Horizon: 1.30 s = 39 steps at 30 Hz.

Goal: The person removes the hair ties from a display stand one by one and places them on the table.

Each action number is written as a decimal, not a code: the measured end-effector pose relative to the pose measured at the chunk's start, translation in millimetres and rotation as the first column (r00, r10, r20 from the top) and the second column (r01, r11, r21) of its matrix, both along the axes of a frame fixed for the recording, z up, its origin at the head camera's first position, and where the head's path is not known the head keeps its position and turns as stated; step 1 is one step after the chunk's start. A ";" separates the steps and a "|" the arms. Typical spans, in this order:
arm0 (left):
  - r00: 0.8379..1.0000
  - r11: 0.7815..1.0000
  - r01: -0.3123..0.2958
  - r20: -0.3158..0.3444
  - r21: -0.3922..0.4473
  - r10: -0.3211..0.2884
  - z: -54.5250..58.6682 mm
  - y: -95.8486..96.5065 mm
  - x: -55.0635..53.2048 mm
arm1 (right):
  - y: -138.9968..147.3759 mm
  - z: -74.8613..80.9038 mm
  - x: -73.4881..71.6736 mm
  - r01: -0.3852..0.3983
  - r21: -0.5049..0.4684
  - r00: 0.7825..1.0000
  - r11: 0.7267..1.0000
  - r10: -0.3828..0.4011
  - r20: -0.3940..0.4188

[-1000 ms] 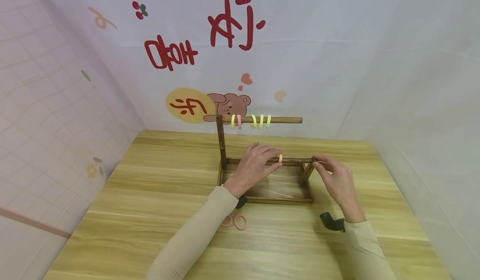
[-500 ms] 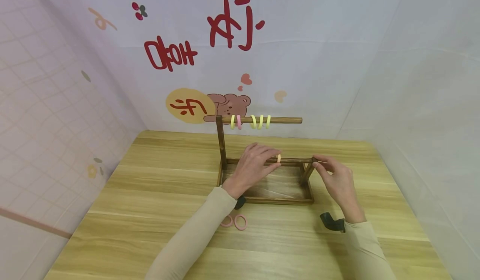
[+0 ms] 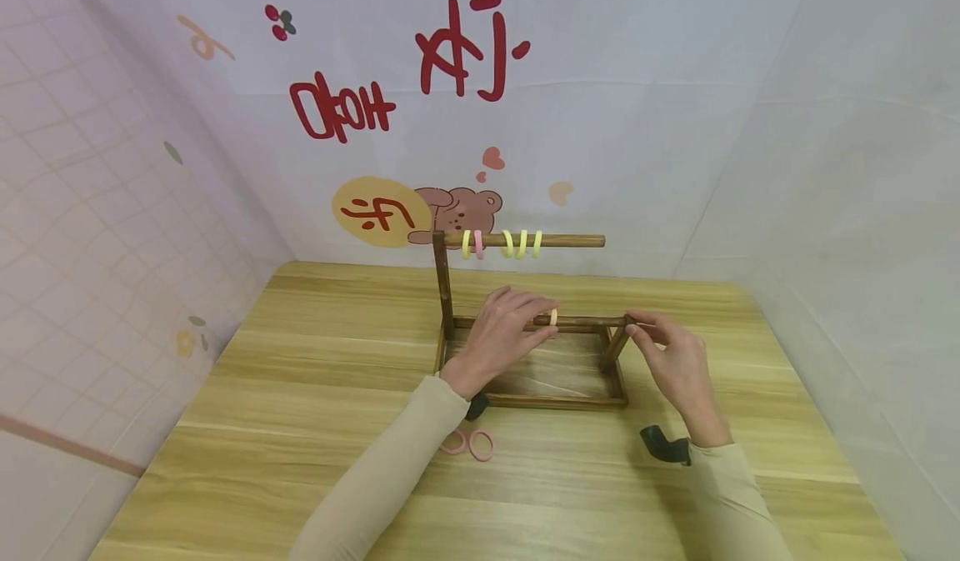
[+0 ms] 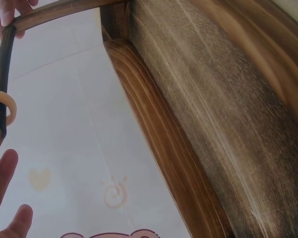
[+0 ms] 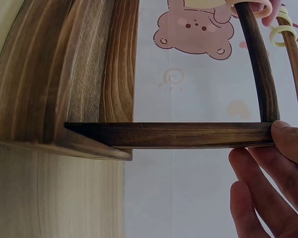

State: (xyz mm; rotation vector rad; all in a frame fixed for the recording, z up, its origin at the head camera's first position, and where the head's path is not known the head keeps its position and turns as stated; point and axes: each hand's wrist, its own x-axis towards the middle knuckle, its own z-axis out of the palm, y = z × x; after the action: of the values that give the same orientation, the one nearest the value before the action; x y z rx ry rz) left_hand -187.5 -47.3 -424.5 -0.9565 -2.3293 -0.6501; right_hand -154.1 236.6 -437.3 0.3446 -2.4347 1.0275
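Note:
A dark wooden rack (image 3: 553,403) with two horizontal rods stands on the table. My left hand (image 3: 501,328) pinches a pale orange ring (image 3: 553,318) that encircles the lower rod (image 3: 588,322). In the left wrist view, the ring (image 4: 10,104) is near the rod's free end. At the right, my right hand (image 3: 675,357) grips the top of the short upright post (image 5: 188,135) where the lower rod joins it. Several yellow rings (image 3: 521,245) and one pink ring (image 3: 478,245) hang on the upper rod (image 3: 573,241).
Two pink rings (image 3: 482,445) lie on the wooden table (image 3: 570,494) in front of the rack, one partly hidden by the left sleeve. The rack's tall post (image 3: 443,286) rises at its left. A printed white cloth (image 3: 637,127) hangs behind the table.
My left hand has slid the pale orange ring slightly leftward along the lower rod, toward its free end. My right hand has stayed on the post.

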 end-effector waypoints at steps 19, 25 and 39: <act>1.000 1.000 -0.006 0.018 0.021 0.005 -2.3 -4.1 0.5 | 0.7 -1.1 -0.8 0.005 0.001 1.000 1.000 -0.005 0.010; 1.000 1.000 -0.007 0.019 0.022 0.007 -3.9 -6.3 0.1 | 0.8 -1.2 -1.1 0.004 0.000 1.000 1.000 -0.004 0.004; 1.000 1.000 -0.018 0.015 0.011 0.018 -5.8 -15.2 0.6 | 0.7 -1.8 -1.4 0.008 -0.005 1.000 1.000 -0.008 0.011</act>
State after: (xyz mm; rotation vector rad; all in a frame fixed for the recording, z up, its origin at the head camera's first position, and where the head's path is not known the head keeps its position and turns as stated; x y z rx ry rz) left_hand -186.9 -62.5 -430.3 -0.9271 -2.3418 -0.6645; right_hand -155.6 237.3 -439.1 0.3278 -2.4409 1.0343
